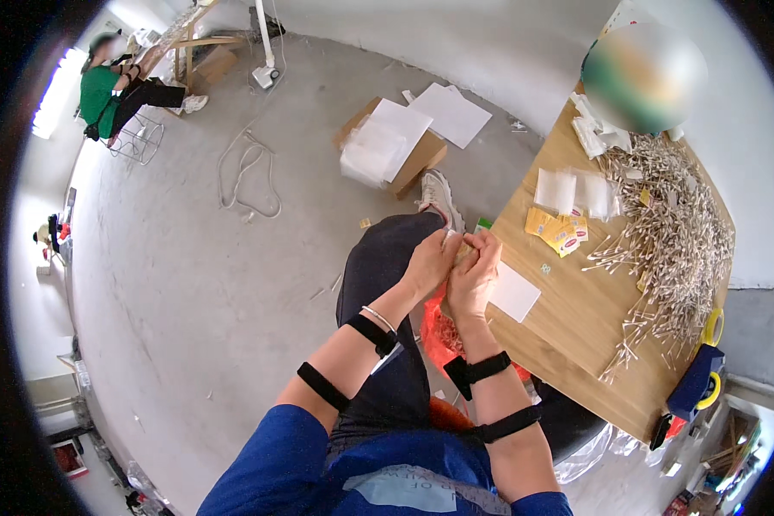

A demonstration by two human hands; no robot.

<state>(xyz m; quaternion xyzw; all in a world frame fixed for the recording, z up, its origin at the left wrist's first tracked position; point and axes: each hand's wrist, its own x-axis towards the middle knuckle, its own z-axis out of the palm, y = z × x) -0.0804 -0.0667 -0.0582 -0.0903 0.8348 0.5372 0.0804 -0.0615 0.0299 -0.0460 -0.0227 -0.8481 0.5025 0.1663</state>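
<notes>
Many white-tipped cotton swabs heaped on a light wooden table

The left hand and right hand, both bare, meet just beyond the table's left edge, their fingers curled inward. A small tan thing shows between them, mostly hidden; whether the fingers grip it, I cannot tell. Beneath the hands sits a bright red plastic bag, and just beside the right hand a blank-looking white rectangular card lies on the table.

Between card and swabs lie flat yellow packets bearing red-and-white labels, their print too small to read with certainty. Translucent white rectangular sleeves lie just behind them. Pale lettering marks the front of the wearer's royal-blue shirt, only partly legible. Well apart, at upper left, a person in a green top sits on a wire-legged stool.
</notes>
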